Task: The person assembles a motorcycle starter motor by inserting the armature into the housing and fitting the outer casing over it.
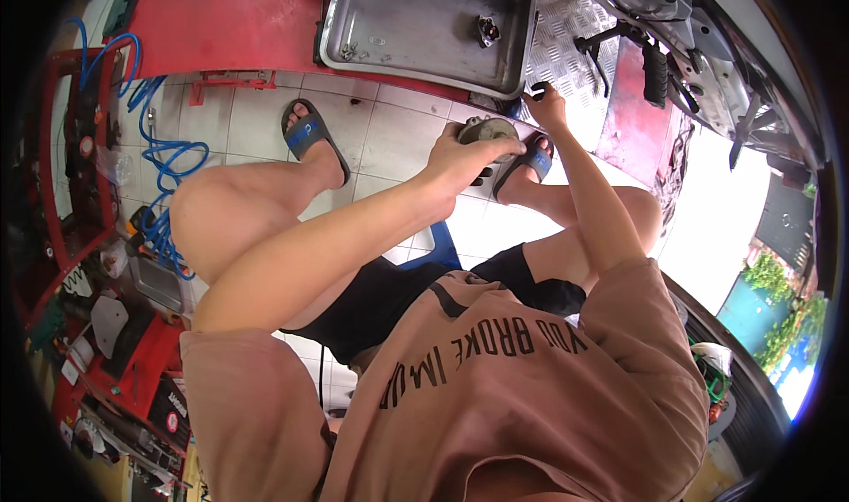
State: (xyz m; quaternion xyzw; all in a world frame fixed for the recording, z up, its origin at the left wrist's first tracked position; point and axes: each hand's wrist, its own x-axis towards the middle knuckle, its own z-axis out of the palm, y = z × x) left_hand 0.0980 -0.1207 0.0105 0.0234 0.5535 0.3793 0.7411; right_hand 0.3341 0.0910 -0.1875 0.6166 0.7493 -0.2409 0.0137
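My left hand (462, 159) is closed around a round, greyish metal part (492, 131) with a dark, uneven rim, held above the tiled floor between my feet. Its underside is hidden by my fingers and palm. My right hand (546, 108) is by the near right corner of a metal tray (424, 76), with its fingers bent. Something small and dark shows at those fingertips, too small to name. Inside the tray lies a dark metal part (487, 31), with several small pieces at the left.
A red platform (221, 24) carries the tray, beside a diamond-plate metal surface (566, 33). Part of a motorcycle (659, 68) with a black footpeg stands at the right. A coiled blue air hose (164, 161) hangs at the left, near red shelving (53, 192). My sandalled feet flank the tiled floor (389, 139).
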